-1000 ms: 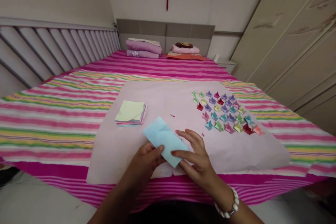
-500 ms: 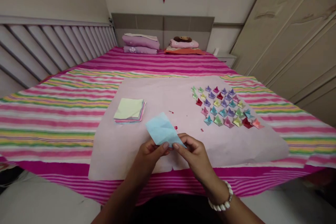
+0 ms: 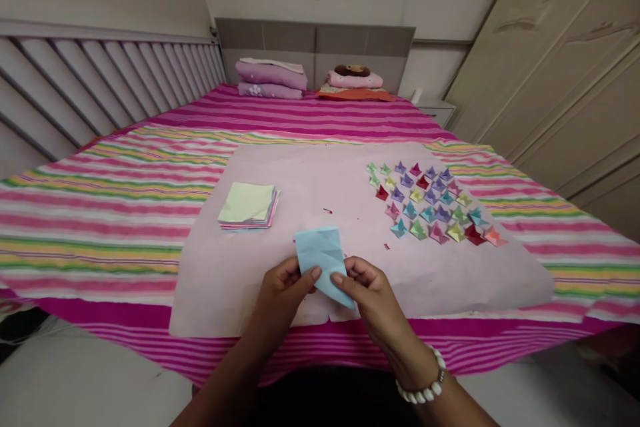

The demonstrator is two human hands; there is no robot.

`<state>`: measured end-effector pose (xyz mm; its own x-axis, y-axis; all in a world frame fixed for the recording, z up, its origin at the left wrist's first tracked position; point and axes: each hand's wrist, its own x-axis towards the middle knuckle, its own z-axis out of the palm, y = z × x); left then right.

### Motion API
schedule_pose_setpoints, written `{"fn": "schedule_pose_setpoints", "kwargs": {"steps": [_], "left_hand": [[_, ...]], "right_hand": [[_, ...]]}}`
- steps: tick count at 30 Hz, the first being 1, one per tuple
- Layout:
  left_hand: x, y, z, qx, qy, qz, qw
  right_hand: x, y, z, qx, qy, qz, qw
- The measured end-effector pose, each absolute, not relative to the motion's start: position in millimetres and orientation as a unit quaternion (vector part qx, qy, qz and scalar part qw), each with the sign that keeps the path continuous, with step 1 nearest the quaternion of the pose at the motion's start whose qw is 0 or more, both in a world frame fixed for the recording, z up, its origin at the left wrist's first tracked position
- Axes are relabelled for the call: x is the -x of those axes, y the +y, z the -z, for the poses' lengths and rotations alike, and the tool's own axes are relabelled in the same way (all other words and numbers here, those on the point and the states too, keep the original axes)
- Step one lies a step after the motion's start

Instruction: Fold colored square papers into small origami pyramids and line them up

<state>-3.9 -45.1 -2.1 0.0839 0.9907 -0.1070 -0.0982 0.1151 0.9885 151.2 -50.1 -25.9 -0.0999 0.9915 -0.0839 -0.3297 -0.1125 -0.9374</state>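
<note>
A light blue sheet of paper point(image 3: 323, 257), creased with fold lines, is pinched between both my hands above the near edge of the bed. My left hand point(image 3: 283, 293) grips its lower left edge with thumb on top. My right hand point(image 3: 367, 290), with a white bead bracelet at the wrist, pinches its lower right edge. Both hands are closed on the paper. It stands tilted up over a large pale pink paper sheet point(image 3: 450, 280).
A stack of coloured paper squares point(image 3: 249, 205) lies to the left on the pale sheet. Several small folded paper shapes point(image 3: 430, 203) sit in rows at the right. The striped bedspread point(image 3: 100, 213) covers the bed; pillows point(image 3: 273, 77) lie by the headboard. A wardrobe point(image 3: 565, 67) stands right.
The blue paper was held as a long folded strip; it has been turned and opened into a squarer creased piece, now held upright between both hands' fingertips.
</note>
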Motion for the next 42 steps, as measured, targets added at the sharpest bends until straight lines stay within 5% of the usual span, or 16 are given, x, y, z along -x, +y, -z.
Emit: {"fn": "schedule_pose_setpoints", "kwargs": {"steps": [18,25,34,42], "left_hand": [[7,-51,21,-0.479,0.442,-0.536,0.537],[0,-49,19,-0.403,0.422,-0.528,0.617],[10,-52,23,-0.537,0.511,-0.506,0.441],[14,-48,20,-0.546,0.509,-0.489,0.451]], "right_hand": [[-143,-53,30,0.390,-0.362,-0.642,0.552],[-146,-52,33,0.394,-0.426,-0.610,0.539],[-148,-46,24,0.430,-0.405,-0.549,0.592],[-156,-40,20,0.416,-0.345,-0.577,0.612]]}}
